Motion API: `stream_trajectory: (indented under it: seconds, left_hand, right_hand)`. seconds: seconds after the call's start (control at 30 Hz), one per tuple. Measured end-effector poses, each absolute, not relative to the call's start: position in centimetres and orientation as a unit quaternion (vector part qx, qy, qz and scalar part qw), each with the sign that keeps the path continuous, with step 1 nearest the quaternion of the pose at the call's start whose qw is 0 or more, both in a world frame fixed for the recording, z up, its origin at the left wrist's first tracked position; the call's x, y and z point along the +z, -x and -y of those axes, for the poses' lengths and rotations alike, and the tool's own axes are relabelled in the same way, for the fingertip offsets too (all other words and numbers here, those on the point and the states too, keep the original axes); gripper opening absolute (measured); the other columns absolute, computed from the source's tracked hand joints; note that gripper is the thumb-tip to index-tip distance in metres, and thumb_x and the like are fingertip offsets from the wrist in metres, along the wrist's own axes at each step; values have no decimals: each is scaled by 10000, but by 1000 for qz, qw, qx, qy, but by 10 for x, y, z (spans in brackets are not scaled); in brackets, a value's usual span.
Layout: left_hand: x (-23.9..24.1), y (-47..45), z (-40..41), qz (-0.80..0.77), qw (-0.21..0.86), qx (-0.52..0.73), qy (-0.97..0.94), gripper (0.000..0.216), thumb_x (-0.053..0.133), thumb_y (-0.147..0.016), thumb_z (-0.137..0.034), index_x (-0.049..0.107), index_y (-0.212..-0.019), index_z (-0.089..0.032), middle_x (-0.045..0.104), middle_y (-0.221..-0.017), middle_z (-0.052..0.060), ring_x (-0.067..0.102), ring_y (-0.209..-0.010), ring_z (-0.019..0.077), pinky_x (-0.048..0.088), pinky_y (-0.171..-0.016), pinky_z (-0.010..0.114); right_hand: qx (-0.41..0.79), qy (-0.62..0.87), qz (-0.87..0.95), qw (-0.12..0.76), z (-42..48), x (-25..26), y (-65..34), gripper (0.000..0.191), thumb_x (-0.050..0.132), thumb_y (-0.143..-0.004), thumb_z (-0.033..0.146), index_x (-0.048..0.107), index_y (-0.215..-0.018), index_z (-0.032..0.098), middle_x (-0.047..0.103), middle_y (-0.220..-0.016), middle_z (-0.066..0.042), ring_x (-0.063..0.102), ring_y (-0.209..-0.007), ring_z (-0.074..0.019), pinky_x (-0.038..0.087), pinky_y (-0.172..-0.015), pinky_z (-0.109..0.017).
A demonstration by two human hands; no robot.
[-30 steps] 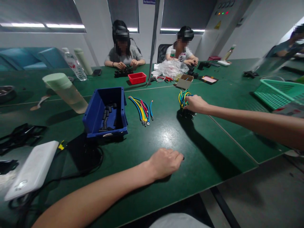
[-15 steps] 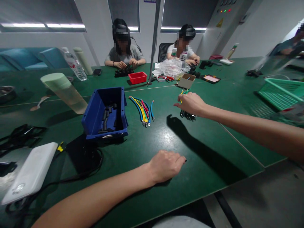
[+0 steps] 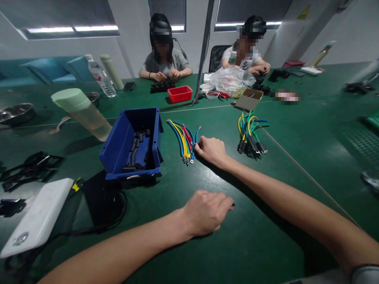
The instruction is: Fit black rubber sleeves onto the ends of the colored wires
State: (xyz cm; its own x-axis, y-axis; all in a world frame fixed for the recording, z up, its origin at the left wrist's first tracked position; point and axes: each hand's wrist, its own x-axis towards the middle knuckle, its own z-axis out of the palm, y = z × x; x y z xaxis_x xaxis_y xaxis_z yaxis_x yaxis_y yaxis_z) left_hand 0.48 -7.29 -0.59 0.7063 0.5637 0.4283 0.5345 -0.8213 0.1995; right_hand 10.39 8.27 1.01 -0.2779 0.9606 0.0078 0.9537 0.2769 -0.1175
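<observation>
My right hand (image 3: 212, 151) reaches to the right side of a bundle of loose cables (image 3: 181, 139) in blue, yellow and red with metal lugs. Its fingers are pinched around the lower end of a separate short blue cable (image 3: 198, 133), which still lies on the table. My left hand (image 3: 205, 213) rests nearer to me with its fingers curled together. A small dark bit shows at its fingertips, too small to name. Farther right lies a bunch of green, yellow and blue cables (image 3: 250, 132) with black sleeves over their lug ends.
A blue bin (image 3: 114, 152) with black sleeve pieces (image 3: 134, 148) stands left of the cables. Around it are a bottle with a green lid (image 3: 85, 118), a white power bank (image 3: 38, 217) and a red tray (image 3: 180, 94). Two people sit across the green table (image 3: 251, 244).
My right hand has put down the sleeved cable bunch on the right and moved left to the single blue cable. My left hand has hardly moved. The view has turned slightly.
</observation>
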Motion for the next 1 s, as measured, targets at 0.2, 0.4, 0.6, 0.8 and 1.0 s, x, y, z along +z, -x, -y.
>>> stream_trajectory:
  seconds: [0.2, 0.4, 0.6, 0.8, 1.0]
  left_hand:
    - [-4, -7, 73, -305, 49, 228, -923, 176, 401, -967, -220, 562, -996, -153, 643, -760, 12, 618, -609, 165, 407, -486, 280]
    - [-3, -7, 70, -337, 93, 270, -897, 182, 425, -934, -172, 583, -1003, -116, 649, -795, 58, 619, -671, 177, 492, -580, 282]
    - [0, -2, 61, -388, 202, 393, -809, 284, 396, -919, -70, 569, -1143, -102, 660, -1021, 118, 628, -946, 189, 545, -841, 330]
    - [-8, 10, 34, -505, 302, 498, -637, 228, 442, -969, -226, 636, -1070, -158, 686, -915, 76, 648, -731, 136, 546, -704, 283]
    - [-18, 13, 22, -542, 359, 545, -530, 241, 512, -945, -309, 622, -1088, -148, 691, -922, 80, 637, -705, 124, 512, -649, 249]
  right_hand:
    - [60, 572, 818, -10, -89, 17, -109, 537, 375, -889, 563, 727, -909, 158, 726, -877, -187, 677, -787, -307, 403, -628, -328]
    - [103, 529, 842, -31, -93, 22, -115, 409, 488, -838, 459, 741, -839, 138, 725, -843, -186, 679, -746, -271, 392, -584, -295]
    - [232, 531, 815, 16, -102, 24, -121, 321, 546, -791, 366, 640, -585, 138, 636, -594, -107, 571, -539, -171, 334, -499, -269]
    - [404, 564, 715, 85, -103, 17, -127, 294, 520, -795, 328, 498, -548, 171, 510, -496, -16, 399, -373, -83, 299, -391, -234]
    - [448, 541, 694, 158, -96, 11, -131, 204, 517, -765, 275, 498, -590, 173, 510, -512, 0, 397, -364, -75, 301, -357, -219]
